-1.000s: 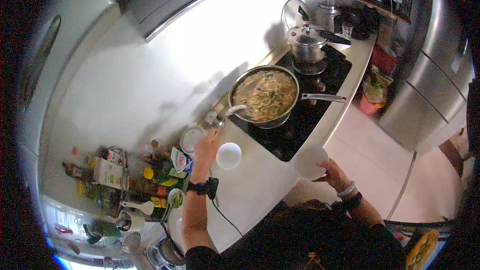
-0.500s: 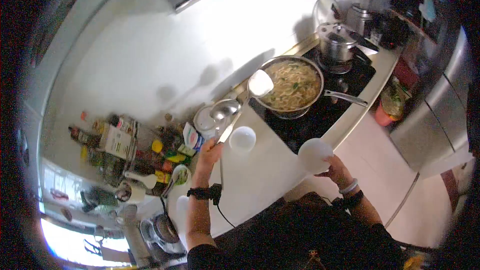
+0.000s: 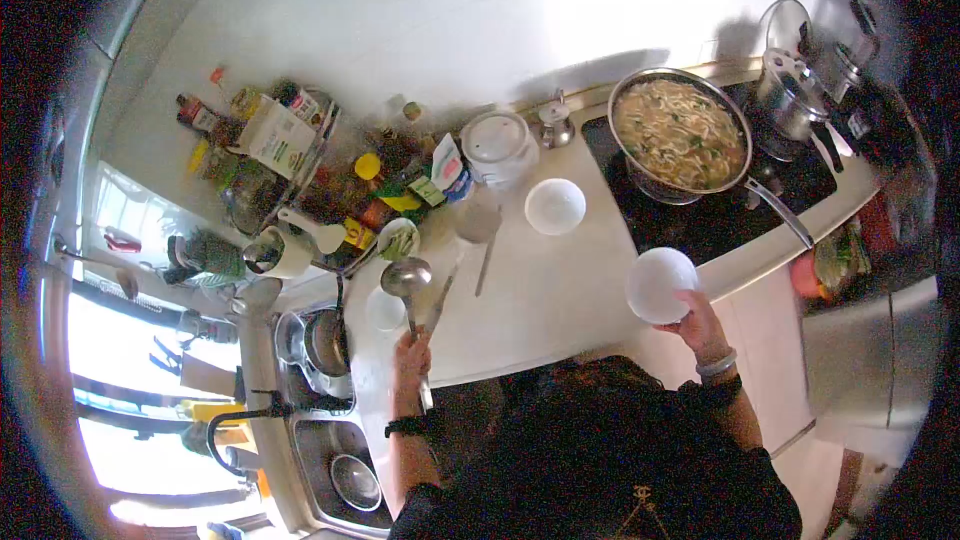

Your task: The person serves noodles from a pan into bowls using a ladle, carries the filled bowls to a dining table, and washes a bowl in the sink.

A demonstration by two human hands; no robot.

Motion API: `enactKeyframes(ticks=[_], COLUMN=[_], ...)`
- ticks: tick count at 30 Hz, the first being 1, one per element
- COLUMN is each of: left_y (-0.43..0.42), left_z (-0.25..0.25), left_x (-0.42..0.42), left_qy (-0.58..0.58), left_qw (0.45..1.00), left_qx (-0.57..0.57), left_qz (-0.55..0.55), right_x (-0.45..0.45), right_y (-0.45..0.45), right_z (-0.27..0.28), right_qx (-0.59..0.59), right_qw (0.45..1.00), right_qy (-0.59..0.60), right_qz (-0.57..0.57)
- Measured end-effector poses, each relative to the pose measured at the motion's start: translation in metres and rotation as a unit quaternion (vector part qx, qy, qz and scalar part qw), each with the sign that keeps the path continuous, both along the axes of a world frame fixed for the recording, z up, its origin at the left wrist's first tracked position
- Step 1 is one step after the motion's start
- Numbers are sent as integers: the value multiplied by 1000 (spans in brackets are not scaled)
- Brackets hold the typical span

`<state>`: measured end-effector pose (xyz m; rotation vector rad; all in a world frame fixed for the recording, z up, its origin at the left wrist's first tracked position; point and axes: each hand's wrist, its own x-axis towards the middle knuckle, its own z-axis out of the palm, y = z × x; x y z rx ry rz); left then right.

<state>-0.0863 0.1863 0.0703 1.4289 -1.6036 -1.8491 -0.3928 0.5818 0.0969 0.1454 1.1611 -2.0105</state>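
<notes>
My left hand (image 3: 410, 362) is closed round the handle of a metal ladle (image 3: 406, 278), its bowl pointing away from me over the counter's left part. A long-handled spatula (image 3: 476, 224), blurred, extends from near the same hand; its grip is hard to make out. My right hand (image 3: 698, 328) grips a white bowl (image 3: 660, 285) by its side, above the counter's front edge near the stove. Another white bowl (image 3: 555, 207) stands on the counter between the hands, farther back. A pan of noodles (image 3: 685, 135) with greens sits on the stove.
The pan's handle (image 3: 780, 212) juts toward the front edge. A pressure cooker (image 3: 790, 100) stands behind it. Along the wall are a lidded white pot (image 3: 498, 145), bottles and packets. A sink (image 3: 325, 460) with a metal bowl lies at lower left.
My left hand has moved left and nearer my body with the ladle and spatula, away from the pan. My right hand still holds the bowl. The view has turned left.
</notes>
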Motion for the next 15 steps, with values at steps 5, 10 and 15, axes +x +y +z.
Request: enactKeyframes(ticks=[5, 10, 15], left_y=[2, -7, -21], left_z=[-29, -53, -80], left_x=[13, 7, 3], left_qy=[29, -57, -200], left_qw=[999, 990, 924], left_qx=[28, -132, -315], left_qz=[15, -2, -86], right_x=[4, 2, 5], right_y=[-10, -24, -31], right_z=[-23, -30, -15], right_qx=[9, -16, 17], right_qw=[990, 999, 999], right_qy=[135, 16, -28], right_qz=[42, 47, 13])
